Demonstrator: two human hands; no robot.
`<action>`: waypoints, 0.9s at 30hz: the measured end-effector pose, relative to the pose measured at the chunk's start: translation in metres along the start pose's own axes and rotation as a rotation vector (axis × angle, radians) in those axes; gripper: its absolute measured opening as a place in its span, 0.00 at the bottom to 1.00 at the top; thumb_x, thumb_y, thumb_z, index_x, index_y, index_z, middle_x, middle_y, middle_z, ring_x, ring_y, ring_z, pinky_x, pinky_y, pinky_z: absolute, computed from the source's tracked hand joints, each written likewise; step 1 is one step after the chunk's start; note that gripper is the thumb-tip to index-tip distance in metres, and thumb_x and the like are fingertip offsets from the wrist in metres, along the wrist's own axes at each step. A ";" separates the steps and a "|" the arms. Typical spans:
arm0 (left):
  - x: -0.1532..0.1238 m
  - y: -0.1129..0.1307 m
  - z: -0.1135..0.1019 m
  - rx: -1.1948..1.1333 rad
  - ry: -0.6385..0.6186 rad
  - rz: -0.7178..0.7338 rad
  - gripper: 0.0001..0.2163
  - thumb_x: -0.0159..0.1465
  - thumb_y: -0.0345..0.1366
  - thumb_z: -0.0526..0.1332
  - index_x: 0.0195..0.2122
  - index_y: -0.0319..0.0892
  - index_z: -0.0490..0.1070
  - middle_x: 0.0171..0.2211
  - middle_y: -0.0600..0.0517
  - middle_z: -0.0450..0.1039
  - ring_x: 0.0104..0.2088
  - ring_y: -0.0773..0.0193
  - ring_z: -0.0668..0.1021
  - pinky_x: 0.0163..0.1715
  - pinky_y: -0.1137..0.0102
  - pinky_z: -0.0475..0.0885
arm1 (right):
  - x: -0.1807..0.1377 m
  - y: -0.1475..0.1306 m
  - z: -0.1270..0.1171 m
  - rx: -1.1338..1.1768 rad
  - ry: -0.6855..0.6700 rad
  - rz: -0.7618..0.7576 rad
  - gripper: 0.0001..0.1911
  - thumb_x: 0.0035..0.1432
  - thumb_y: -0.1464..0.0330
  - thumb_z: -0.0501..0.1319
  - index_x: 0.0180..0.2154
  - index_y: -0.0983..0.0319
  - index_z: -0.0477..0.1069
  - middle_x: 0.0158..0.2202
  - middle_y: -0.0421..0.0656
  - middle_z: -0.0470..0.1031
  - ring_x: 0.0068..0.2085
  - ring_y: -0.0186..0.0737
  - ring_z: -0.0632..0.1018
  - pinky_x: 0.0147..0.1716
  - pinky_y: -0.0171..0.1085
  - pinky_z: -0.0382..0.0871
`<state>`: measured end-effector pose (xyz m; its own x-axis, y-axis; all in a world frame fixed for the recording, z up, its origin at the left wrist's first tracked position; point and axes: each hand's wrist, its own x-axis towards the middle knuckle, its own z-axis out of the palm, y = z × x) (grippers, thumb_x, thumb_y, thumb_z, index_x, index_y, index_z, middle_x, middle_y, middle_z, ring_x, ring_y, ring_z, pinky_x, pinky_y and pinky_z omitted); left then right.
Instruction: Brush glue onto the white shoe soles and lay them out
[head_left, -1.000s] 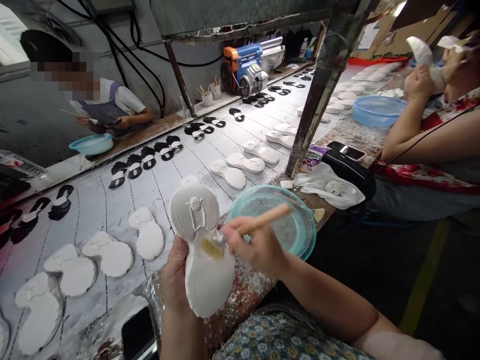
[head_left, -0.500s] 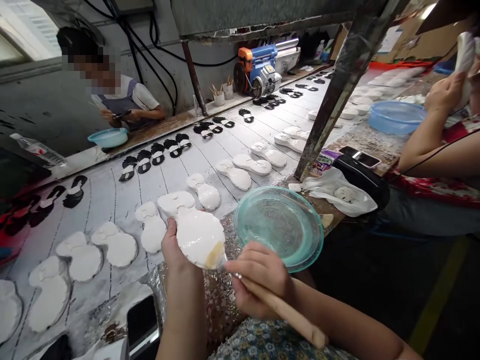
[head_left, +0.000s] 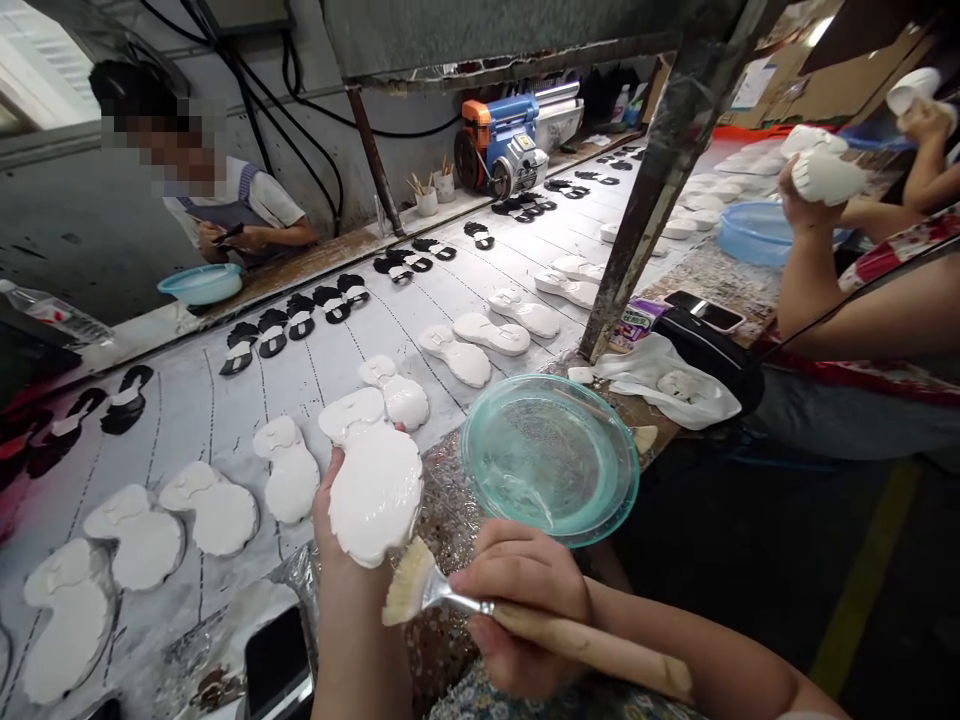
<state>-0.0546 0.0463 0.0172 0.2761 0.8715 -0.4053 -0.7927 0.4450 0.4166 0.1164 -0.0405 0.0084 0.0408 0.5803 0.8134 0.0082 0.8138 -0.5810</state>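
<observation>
Two things we grip: left hand [head_left: 325,515] clasping white sole [head_left: 377,490], right hand [head_left: 529,595] clamped on brush [head_left: 574,638]; bowl [head_left: 540,450] right of sole.

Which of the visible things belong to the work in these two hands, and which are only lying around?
Apparently in use:
shiny white shoe sole, in the left hand;
pale fan-shaped bristle brush with wooden handle, in the right hand;
probably the round translucent teal plastic basin.

Apparently just lying about:
black rectangular phone, lower left;
white plastic bag;
clear plastic bottle.
</observation>
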 end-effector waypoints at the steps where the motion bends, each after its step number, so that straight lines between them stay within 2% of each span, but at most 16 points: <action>1: 0.000 0.001 0.000 -0.004 -0.060 -0.052 0.26 0.68 0.47 0.45 0.58 0.33 0.64 0.40 0.37 0.79 0.39 0.50 0.82 0.37 0.59 0.77 | 0.002 -0.002 -0.003 0.044 0.000 0.083 0.17 0.53 0.73 0.57 0.45 0.64 0.72 0.24 0.42 0.74 0.22 0.34 0.70 0.23 0.34 0.69; 4: -0.001 0.004 0.000 -0.024 -0.244 -0.181 0.26 0.68 0.48 0.44 0.54 0.33 0.67 0.42 0.36 0.78 0.43 0.51 0.80 0.38 0.61 0.77 | 0.009 -0.004 -0.015 0.209 -0.041 0.392 0.11 0.52 0.73 0.60 0.38 0.62 0.75 0.25 0.41 0.73 0.25 0.34 0.72 0.25 0.33 0.68; 7: -0.002 0.005 0.000 -0.024 -0.301 -0.214 0.26 0.68 0.48 0.43 0.53 0.32 0.68 0.43 0.37 0.78 0.44 0.52 0.80 0.40 0.63 0.77 | 0.014 -0.004 -0.023 0.363 -0.019 0.574 0.10 0.53 0.73 0.59 0.36 0.61 0.77 0.25 0.40 0.73 0.25 0.33 0.71 0.25 0.33 0.67; 12: -0.002 0.004 -0.001 -0.023 -0.354 -0.262 0.28 0.69 0.48 0.42 0.55 0.32 0.67 0.47 0.37 0.77 0.47 0.52 0.79 0.45 0.63 0.75 | 0.013 -0.003 -0.025 0.421 -0.057 0.503 0.13 0.49 0.74 0.62 0.38 0.59 0.79 0.25 0.41 0.73 0.26 0.36 0.70 0.25 0.36 0.64; 15: -0.001 0.004 -0.002 -0.017 -0.380 -0.285 0.28 0.69 0.50 0.42 0.55 0.35 0.68 0.47 0.39 0.77 0.48 0.53 0.79 0.46 0.63 0.75 | 0.014 -0.003 -0.025 0.450 -0.023 0.530 0.13 0.50 0.73 0.62 0.38 0.57 0.79 0.24 0.40 0.72 0.26 0.35 0.69 0.26 0.35 0.64; 18: -0.002 0.007 0.000 0.019 -0.360 -0.314 0.28 0.69 0.50 0.41 0.54 0.36 0.70 0.45 0.38 0.78 0.44 0.53 0.80 0.42 0.63 0.77 | 0.016 -0.002 -0.027 0.495 0.009 0.548 0.12 0.52 0.73 0.60 0.38 0.57 0.78 0.24 0.39 0.70 0.26 0.34 0.67 0.26 0.34 0.63; 22: -0.007 0.008 0.012 0.025 -0.292 -0.320 0.23 0.68 0.49 0.45 0.53 0.40 0.70 0.45 0.42 0.79 0.42 0.54 0.81 0.39 0.64 0.78 | 0.018 0.003 -0.030 0.555 -0.003 0.603 0.08 0.52 0.69 0.62 0.35 0.60 0.78 0.23 0.39 0.70 0.23 0.32 0.66 0.23 0.32 0.60; 25: -0.013 0.005 0.020 0.052 -0.214 -0.392 0.25 0.66 0.51 0.49 0.53 0.38 0.69 0.41 0.40 0.79 0.38 0.54 0.82 0.31 0.65 0.79 | 0.018 0.005 -0.033 0.590 0.068 0.678 0.07 0.53 0.65 0.63 0.34 0.59 0.77 0.26 0.39 0.71 0.25 0.33 0.68 0.24 0.34 0.63; 27: -0.016 0.002 0.023 0.082 -0.176 -0.425 0.25 0.65 0.53 0.49 0.53 0.40 0.70 0.39 0.41 0.80 0.35 0.55 0.83 0.26 0.68 0.78 | 0.017 0.008 -0.034 0.600 0.092 0.645 0.08 0.53 0.63 0.64 0.35 0.58 0.77 0.26 0.40 0.72 0.26 0.35 0.69 0.25 0.34 0.64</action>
<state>-0.0483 0.0381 0.0436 0.6605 0.6271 -0.4130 -0.5461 0.7787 0.3089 0.1513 -0.0257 0.0165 -0.0637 0.9481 0.3116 -0.5687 0.2221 -0.7920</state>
